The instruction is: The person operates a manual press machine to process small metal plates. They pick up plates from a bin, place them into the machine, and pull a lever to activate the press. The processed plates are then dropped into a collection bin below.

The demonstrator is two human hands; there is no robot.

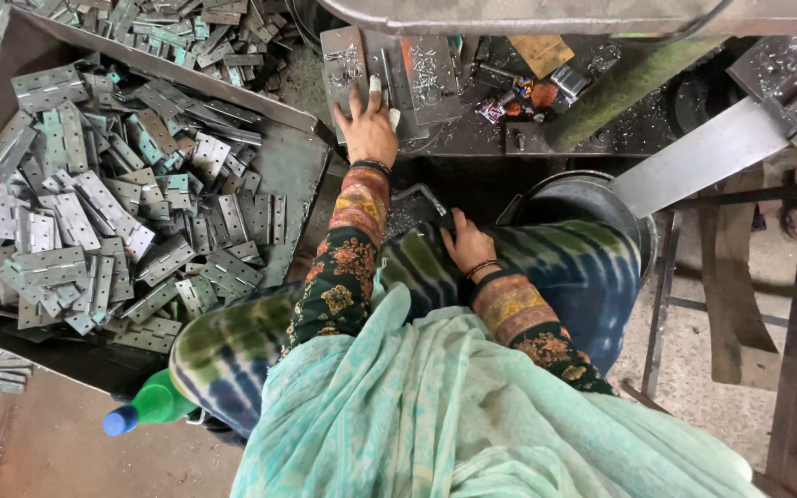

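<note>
From the head view I see my left hand stretched forward and pressed palm-down on a grey metal plate that lies on the dark work surface under the machine. The fingers are spread fairly wide and lie flat; one fingertip seems wrapped in something pale. A thin metal strip stands just beside the index finger, and I cannot tell whether the hand pinches it or only touches it. A second scratched plate lies just to the right of the hand, apart from it.

My right hand rests on my lap, on the green and blue tie-dyed cloth over my knee. Its fingers curl toward the edge of a dark tray just in front of it; whether they grip the rim is hidden from me.

To my left a large metal bin slopes down, heaped with flat grey hinges, many tinted pale green. The heap is well apart from the right hand and near the left forearm. More hinges are piled behind the bin's far wall. A round metal bucket stands by my right knee, and a green bottle with a blue cap lies on its side below my left knee.
</note>
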